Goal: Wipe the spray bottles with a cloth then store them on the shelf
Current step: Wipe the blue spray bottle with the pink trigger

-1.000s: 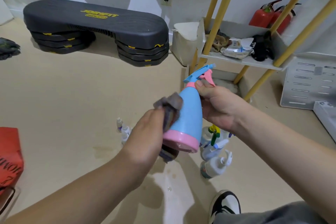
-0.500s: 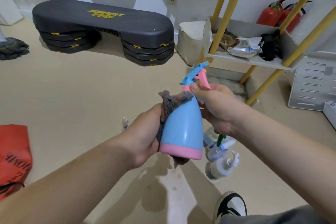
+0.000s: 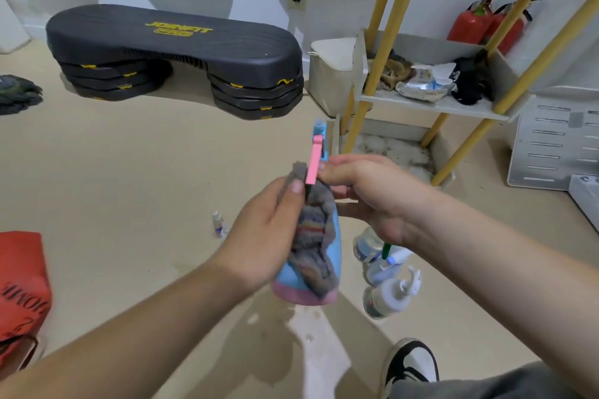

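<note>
Blue-and-pink spray bottle upright, right hand grip pinching its neck, left hand grip clutching grey cloth against it

We see smooth plastic on the spray bottle, rough fuzzy weave on the cloth. Step platform looks matt textured plastic; shelf poles look wooden.

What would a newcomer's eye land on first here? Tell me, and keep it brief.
First comes the blue and pink spray bottle at the centre, held by its neck in the right hand while the left hand grips a grey cloth against its body. Next come the big black step platform at the upper left and the red fire extinguishers behind the yellow-poled shelf at the upper right.
</note>
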Motion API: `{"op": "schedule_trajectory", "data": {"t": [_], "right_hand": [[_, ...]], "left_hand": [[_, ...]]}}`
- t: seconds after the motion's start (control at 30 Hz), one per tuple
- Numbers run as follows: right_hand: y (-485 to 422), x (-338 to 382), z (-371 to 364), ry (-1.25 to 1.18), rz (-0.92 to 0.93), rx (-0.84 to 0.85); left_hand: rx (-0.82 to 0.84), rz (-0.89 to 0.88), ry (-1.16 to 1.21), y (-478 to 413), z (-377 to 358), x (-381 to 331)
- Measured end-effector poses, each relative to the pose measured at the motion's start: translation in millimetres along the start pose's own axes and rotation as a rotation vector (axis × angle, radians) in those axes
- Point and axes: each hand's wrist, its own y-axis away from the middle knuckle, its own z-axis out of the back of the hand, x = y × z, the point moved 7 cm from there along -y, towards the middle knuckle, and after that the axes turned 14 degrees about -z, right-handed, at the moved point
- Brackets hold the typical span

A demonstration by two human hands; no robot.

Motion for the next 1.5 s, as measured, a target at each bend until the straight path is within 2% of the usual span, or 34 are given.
{"op": "schedule_trajectory", "data": {"t": [0.07,0.17,0.23,0.33,0.43,0.47,0.53,0.7,0.9,1.1,1.2,1.3,1.33,1.43,1.5], "right_hand": [[0,-4,-8,0.048,-0.020,0.051],[-2,-5,-7,0.007,-0.048,0.021],[-2,-4,-4,-0.018,-0.048,0.000],[-1,-3,6,-0.077,-0.026,-0.101],[-1,-6,17,-0.130,-0.007,-0.208],[-1,-7,19,-0.125,-0.001,-0.220],[1,-8,17,-0.095,0.003,-0.194],[0,-14,-6,-0.020,0.022,-0.069],[7,-1,-16,0.070,0.049,0.150],[3,-2,-6,0.026,0.131,-0.015],[3,0,-2,-0.007,0.121,-0.032],[4,2,5,-0.030,0.110,-0.062],[4,2,7,-0.032,0.112,-0.073],[5,5,10,-0.022,0.146,-0.090],[6,6,7,0.000,0.172,-0.098]], "left_hand": [[-0.004,0.093,0.124,-10,5,3],[0.011,0.236,0.282,-12,4,11],[0.024,0.244,0.288,-12,0,14],[0.053,0.064,0.102,5,-13,7],[0.181,-0.214,-0.291,42,-34,-1],[0.200,-0.270,-0.368,47,-38,0],[0.204,-0.268,-0.368,40,-35,6],[0.027,-0.042,-0.062,4,-9,11],[-0.005,0.023,0.047,-3,5,-3],[0.043,0.182,0.174,-4,7,10],[-0.089,0.346,0.342,-1,13,28],[-0.289,0.490,0.757,1,10,35],[-0.329,0.504,0.832,1,10,34],[-0.320,0.469,0.783,1,9,28],[-0.248,0.406,0.455,4,6,19]]}}
